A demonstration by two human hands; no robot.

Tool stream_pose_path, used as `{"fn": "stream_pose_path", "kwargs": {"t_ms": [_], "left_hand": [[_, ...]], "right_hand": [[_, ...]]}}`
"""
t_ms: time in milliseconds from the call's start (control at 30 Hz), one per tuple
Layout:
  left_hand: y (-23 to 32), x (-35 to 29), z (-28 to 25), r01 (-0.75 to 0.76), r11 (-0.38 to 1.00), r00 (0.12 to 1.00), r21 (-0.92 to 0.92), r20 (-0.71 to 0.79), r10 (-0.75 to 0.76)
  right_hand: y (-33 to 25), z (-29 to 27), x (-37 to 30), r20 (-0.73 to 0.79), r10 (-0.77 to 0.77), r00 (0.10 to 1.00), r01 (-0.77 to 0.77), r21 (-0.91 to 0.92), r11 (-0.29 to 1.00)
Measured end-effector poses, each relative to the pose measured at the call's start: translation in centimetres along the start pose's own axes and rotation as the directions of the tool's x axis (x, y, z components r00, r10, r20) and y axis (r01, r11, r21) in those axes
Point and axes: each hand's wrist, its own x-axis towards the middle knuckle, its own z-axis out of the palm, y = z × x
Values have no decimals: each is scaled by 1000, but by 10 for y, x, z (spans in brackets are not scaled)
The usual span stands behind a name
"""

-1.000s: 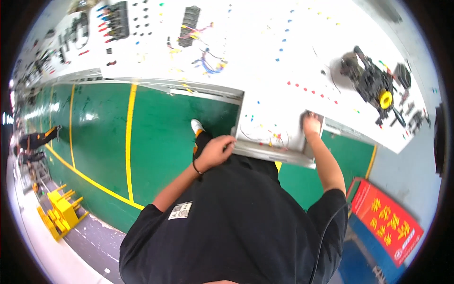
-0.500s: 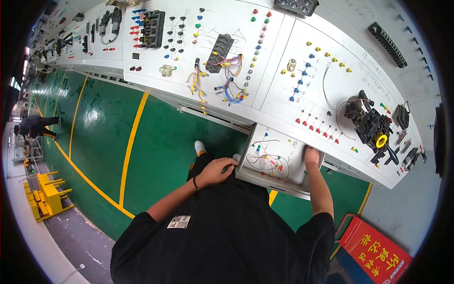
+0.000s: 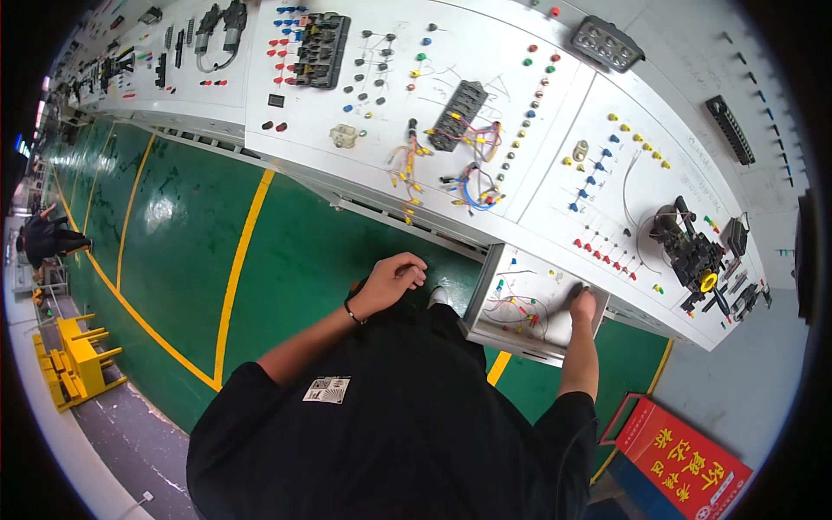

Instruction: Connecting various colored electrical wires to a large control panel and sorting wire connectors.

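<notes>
A shallow white drawer is pulled out from the bench front, with several thin wires and small coloured connectors lying in it. My right hand reaches into its right side, fingers closed around a small dark thing that my hand mostly covers. Left of the drawer and apart from it, my left hand hovers over the green floor with fingers loosely bent and nothing visible in them.
On the white bench stand a black connector block with a wire bundle, a black fuse box and a black switch assembly. A red sign is at lower right. Yellow stools and another person are far left.
The view has shifted, so the bench and drawer sit further right. My left hand has come away from the drawer's left edge. My right hand is still in the drawer, near its back right.
</notes>
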Motion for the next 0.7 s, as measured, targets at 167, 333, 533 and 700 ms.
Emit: {"fn": "stream_pose_path", "kwargs": {"t_ms": [167, 333, 533, 700], "left_hand": [[16, 1, -51, 57, 997, 998, -46, 26, -56], [41, 12, -79, 207, 967, 972, -152, 145, -185], [57, 39, -66, 380, 898, 851, -220, 464, -247], [76, 51, -59, 265, 944, 864, -198, 483, -142]], "right_hand": [[2, -4, -39, -340, 369, 865, -170, 493, 853], [-99, -25, -130, -225, 510, 830, 132, 968, 212], [-348, -149, -238, -228, -55, 972, 233, 964, 127], [-400, -185, -239, -380, -302, 874, 458, 852, 253]]}}
